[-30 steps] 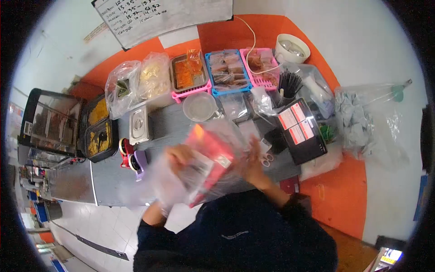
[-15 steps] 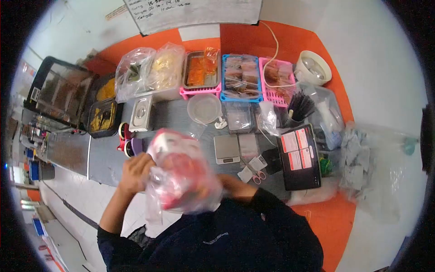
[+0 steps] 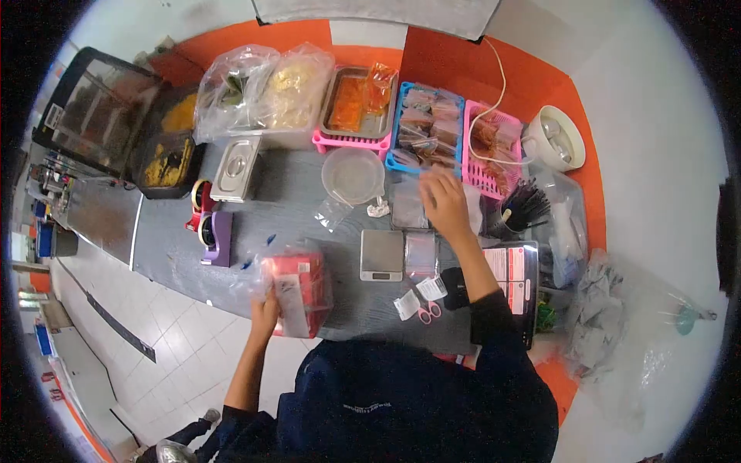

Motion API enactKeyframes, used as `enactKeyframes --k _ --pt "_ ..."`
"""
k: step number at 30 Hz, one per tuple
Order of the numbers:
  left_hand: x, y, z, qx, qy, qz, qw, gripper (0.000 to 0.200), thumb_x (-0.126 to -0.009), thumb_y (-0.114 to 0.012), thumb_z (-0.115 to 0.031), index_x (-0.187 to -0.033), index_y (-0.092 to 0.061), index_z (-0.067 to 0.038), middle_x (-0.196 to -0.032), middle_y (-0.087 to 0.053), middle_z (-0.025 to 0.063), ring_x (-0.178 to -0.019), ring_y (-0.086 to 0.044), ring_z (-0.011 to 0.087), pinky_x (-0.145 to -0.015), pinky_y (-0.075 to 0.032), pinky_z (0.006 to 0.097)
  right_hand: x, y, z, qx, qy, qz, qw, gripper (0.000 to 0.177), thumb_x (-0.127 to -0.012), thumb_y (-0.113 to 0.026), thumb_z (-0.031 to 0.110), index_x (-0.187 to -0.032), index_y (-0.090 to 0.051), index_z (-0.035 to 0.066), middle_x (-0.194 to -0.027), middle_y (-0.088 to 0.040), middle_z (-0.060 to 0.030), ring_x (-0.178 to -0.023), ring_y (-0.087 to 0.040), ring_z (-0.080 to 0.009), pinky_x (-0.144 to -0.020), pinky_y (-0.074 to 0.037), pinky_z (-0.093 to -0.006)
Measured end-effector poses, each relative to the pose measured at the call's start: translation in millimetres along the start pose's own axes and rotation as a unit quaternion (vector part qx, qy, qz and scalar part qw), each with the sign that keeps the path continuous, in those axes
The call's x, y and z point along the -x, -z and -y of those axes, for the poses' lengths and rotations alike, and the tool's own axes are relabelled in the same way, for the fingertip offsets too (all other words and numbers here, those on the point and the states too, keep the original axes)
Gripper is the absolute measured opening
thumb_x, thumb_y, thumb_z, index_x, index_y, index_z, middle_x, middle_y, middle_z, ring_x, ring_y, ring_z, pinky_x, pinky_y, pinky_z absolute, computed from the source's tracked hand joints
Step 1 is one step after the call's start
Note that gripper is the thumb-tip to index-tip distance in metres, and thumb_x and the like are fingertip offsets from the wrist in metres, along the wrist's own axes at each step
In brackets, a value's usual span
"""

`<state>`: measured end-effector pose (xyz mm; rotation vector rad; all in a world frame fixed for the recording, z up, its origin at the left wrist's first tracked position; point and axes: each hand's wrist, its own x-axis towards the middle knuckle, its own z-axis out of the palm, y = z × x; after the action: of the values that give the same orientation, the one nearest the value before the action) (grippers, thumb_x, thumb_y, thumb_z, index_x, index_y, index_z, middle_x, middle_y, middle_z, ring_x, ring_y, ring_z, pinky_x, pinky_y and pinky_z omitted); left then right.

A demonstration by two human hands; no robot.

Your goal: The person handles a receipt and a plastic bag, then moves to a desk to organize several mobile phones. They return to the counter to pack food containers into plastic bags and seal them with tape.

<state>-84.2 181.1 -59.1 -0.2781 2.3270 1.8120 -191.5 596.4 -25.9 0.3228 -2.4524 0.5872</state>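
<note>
Red packet in clear plastic

One view only: head-worn, fisheye, dark round border. Faces steeply down over the wearer's torso onto the grey bench, close; left hand and right hand in frame, tiled floor at left.

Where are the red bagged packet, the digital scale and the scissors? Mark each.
red bagged packet (image 3: pixel 299 287), head view, middle of its red front
digital scale (image 3: pixel 382 253), head view, centre of its weighing plate
scissors (image 3: pixel 427 312), head view, pink handles
</note>
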Motion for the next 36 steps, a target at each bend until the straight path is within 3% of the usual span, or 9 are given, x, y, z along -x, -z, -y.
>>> enactKeyframes --k 5,8,11,13,17,23,27,30,36 --pt "-8.5 -11.1 8.0 -0.098 0.035 -0.011 0.995 0.033 -0.095 -0.043 -0.028 -0.085 -0.055 0.0 -0.056 -0.045 0.0009 -0.049 -0.045 0.0102 -0.044 -0.038 0.0282 78.8 28.6 57.7 0.097 0.04 0.413 0.904 0.025 -0.077 -0.063 0.032 -0.091 -0.066 0.011 -0.091 -0.063 -0.0092 -0.095 -0.054 -0.0269 -0.084 -0.037 -0.0411" --pt "-0.1 -13.4 -1.2 -0.088 0.039 0.004 0.995 0.042 -0.093 -0.044 -0.04 -0.077 -0.052 -0.002 -0.059 -0.045 0.0 -0.052 -0.043 0.01 -0.047 -0.035 0.028 71.9 30.3 50.1 0.014 -0.033 0.399 0.916 0.028 -0.08 -0.06 0.036 -0.094 -0.067 0.013 -0.091 -0.064 -0.0071 -0.099 -0.054 -0.0251 -0.087 -0.035 -0.0427" --pt "6.8 -13.2 6.4 -0.063 0.051 -0.007 0.997 0.048 -0.091 -0.046 -0.047 -0.071 -0.051 -0.004 -0.061 -0.046 -0.0002 -0.054 -0.041 0.0097 -0.048 -0.033 0.0278 39.2 1.8 25.2 -0.093 -0.211 0.196 0.953 0.023 -0.087 -0.053 0.025 -0.092 -0.065 0.006 -0.091 -0.064 -0.0126 -0.086 -0.061 -0.0314 -0.073 -0.047 -0.046" --pt "9.0 -12.0 9.0 -0.082 0.03 -0.009 0.996 0.047 -0.09 -0.046 -0.047 -0.072 -0.052 -0.004 -0.063 -0.048 0.0004 -0.056 -0.042 0.0097 -0.049 -0.033 0.0276 36.8 -45.1 -19.8 0.026 -0.25 0.253 0.934 0.019 -0.086 -0.049 0.013 -0.087 -0.064 0.001 -0.09 -0.064 -0.0193 -0.08 -0.064 -0.0348 -0.066 -0.051 -0.0453" --pt "17.3 -4.3 22.9 -0.041 0.011 -0.006 0.999 0.039 -0.092 -0.046 -0.039 -0.083 -0.058 -0.002 -0.074 -0.054 0.0017 -0.063 -0.047 0.0101 -0.053 -0.037 0.0273 32.5 -96.3 -39.9 0.15 -0.245 0.336 0.897 0.017 -0.083 -0.048 0.007 -0.084 -0.063 -0.002 -0.09 -0.063 -0.0239 -0.084 -0.064 -0.0359 -0.068 -0.053 -0.0442" --pt "16.0 2.0 22.5 0.006 -0.087 -0.031 0.996 0.024 -0.083 -0.051 -0.015 -0.101 -0.06 -0.001 -0.097 -0.058 0.011 -0.09 -0.056 0.0223 -0.082 -0.043 0.0305 22.8 -75.4 -20.7 0.154 -0.332 0.2 0.909 0.017 -0.082 -0.051 0.013 -0.086 -0.062 0.001 -0.081 -0.063 -0.0203 -0.082 -0.062 -0.037 -0.069 -0.05 -0.0446" --pt "1.1 21.1 56.7 0.098 -0.058 0.038 0.993 0.028 -0.073 -0.055 -0.007 -0.1 -0.063 -0.002 -0.103 -0.059 0.0108 -0.096 -0.056 0.025 -0.082 -0.045 0.0334 11.9 -38.4 15.6 -0.05 -0.231 -0.043 0.971 0.005 -0.08 -0.059 0.009 -0.084 -0.061 0.007 -0.078 -0.062 -0.0094 -0.066 -0.058 -0.0265 -0.06 -0.046 -0.0358" --pt "6.1 21.9 5.1 -0.264 -0.289 0.03 0.92 0.028 -0.073 -0.057 -0.007 -0.099 -0.064 -0.004 -0.106 -0.058 0.0116 -0.097 -0.055 0.026 -0.081 -0.046 0.0337 -1.0 -32.7 85.3 -0.225 -0.161 -0.031 0.96 0.008 -0.08 -0.058 0.008 -0.087 -0.062 0.006 -0.08 -0.06 -0.0105 -0.066 -0.055 -0.0243 -0.062 -0.045 -0.0339" --pt "1.7 26.6 -13.6 -0.294 -0.314 0.055 0.901 0.034 -0.073 -0.056 -0.005 -0.107 -0.061 -0.006 -0.108 -0.056 0.0115 -0.098 -0.056 0.0269 -0.082 -0.047 0.0336 46.8 -100.1 223.4 -0.351 -0.001 0.21 0.913 0.012 -0.082 -0.057 0.01 -0.091 -0.06 0.004 -0.089 -0.062 -0.0138 -0.083 -0.059 -0.0303 -0.07 -0.048 -0.0387"
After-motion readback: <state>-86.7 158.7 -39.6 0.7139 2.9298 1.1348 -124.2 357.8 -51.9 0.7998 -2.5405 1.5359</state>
